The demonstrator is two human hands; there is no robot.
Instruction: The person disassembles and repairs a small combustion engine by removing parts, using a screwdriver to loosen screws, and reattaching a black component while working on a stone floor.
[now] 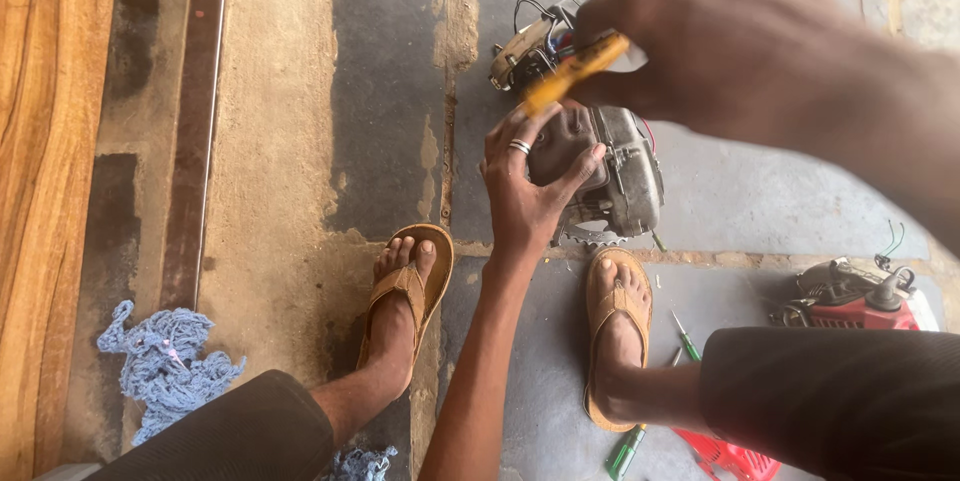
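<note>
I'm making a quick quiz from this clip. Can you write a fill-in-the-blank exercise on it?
1. The left hand rests on a small grey ____.
2. The right hand holds a tool with a ____ handle.
3. Both feet wear tan ____.
4. A blue ____ lies on the floor by the wooden board.

Missing: engine; yellow; sandals; rag

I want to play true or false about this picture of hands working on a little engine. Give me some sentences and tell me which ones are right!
1. The left hand rests on the small grey engine. True.
2. The right hand holds a blue hammer. False: it grips a yellow-handled tool.
3. The person wears tan sandals. True.
4. A blue rag lies on top of the engine. False: it lies on the floor by the wooden board, far to the left.
5. A green screwdriver lies on the floor near the feet. True.
</note>
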